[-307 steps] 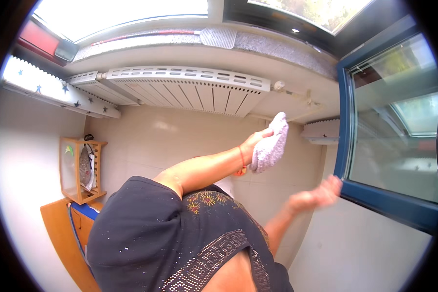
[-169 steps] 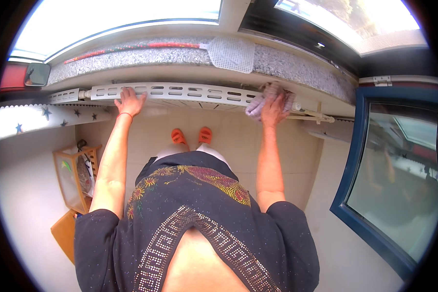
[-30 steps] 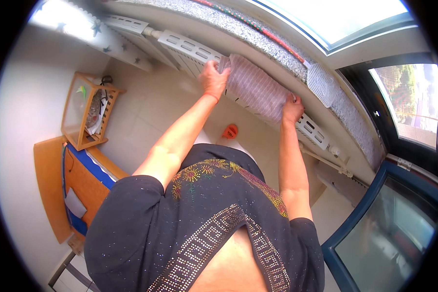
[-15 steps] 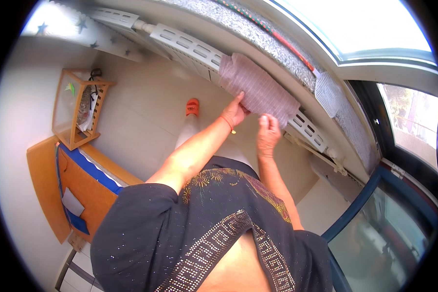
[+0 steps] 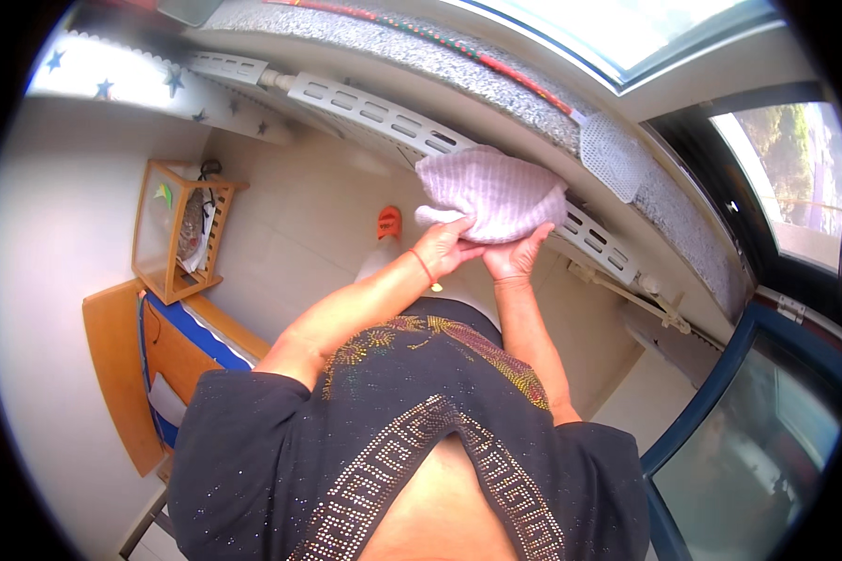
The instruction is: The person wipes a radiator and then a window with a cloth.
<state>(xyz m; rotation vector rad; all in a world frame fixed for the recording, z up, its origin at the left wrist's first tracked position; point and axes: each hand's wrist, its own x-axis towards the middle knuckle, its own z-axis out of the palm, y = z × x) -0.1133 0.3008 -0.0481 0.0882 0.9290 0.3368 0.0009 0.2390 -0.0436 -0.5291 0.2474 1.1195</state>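
A pale pink knitted cloth (image 5: pixel 494 192), bunched into a loose fold, is held up in front of the white radiator (image 5: pixel 374 110) under the window. My left hand (image 5: pixel 444 248) grips the cloth's lower left edge. My right hand (image 5: pixel 516 254) holds its underside just to the right, the two hands almost touching. I wear a thin red band on the left wrist. My dark top with a glittery pattern fills the lower part of the view.
A grey speckled windowsill (image 5: pixel 496 84) runs above the radiator, with a white mesh swatter (image 5: pixel 608 150) lying on it. A wooden shelf unit (image 5: pixel 180 229) and a wooden desk (image 5: pixel 122 374) stand at left. A blue-framed glass door (image 5: pixel 748 411) is at right. An orange slipper (image 5: pixel 388 222) shows on the tiled floor.
The cloth was spread flat over the radiator a second ago; both hands have gathered it and lifted it off into a bunched fold, the hands now close together.
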